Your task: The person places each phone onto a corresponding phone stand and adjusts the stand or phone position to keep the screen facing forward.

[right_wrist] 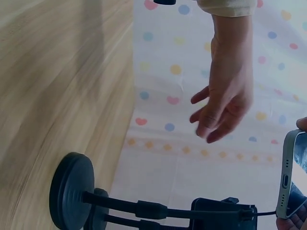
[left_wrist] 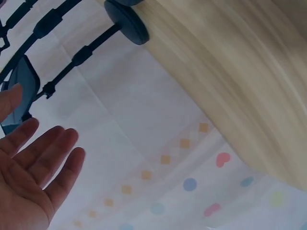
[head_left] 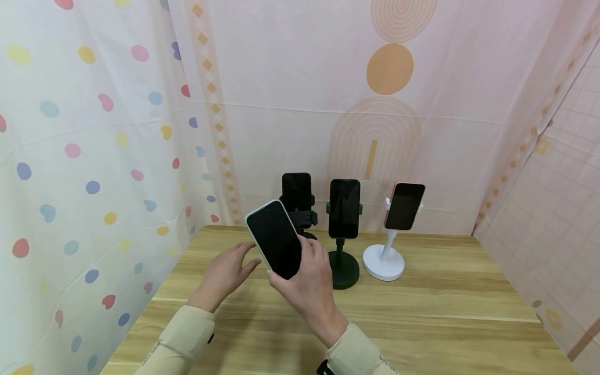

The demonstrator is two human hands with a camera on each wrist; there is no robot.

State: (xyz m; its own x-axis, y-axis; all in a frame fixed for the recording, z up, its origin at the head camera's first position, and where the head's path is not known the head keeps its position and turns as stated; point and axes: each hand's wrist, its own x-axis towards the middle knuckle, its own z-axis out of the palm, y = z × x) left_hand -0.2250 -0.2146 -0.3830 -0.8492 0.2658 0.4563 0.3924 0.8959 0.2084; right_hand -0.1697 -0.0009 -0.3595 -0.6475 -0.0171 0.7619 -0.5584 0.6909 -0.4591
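In the head view my right hand (head_left: 311,281) grips a smartphone (head_left: 274,239) in a pale case by its lower right side, tilted with the dark screen up. My left hand (head_left: 227,273) hovers just left of it, fingers loosely spread and holding nothing; whether they touch the phone's edge I cannot tell. Behind the phone a black clamp holder (head_left: 302,219) shows, its stand mostly hidden. The left wrist view shows the left palm (left_wrist: 29,177) with parted fingers. At the right wrist view's edge is the phone's charging-port end (right_wrist: 285,179), pinched by fingertips (right_wrist: 302,124).
Further back, a black stand bears a phone (head_left: 297,191). A dark stand (head_left: 344,271) holds another phone (head_left: 344,208), and a white stand (head_left: 383,263) to its right holds a third (head_left: 405,207). All are on a wooden table (head_left: 440,312) before patterned curtains (head_left: 281,62).
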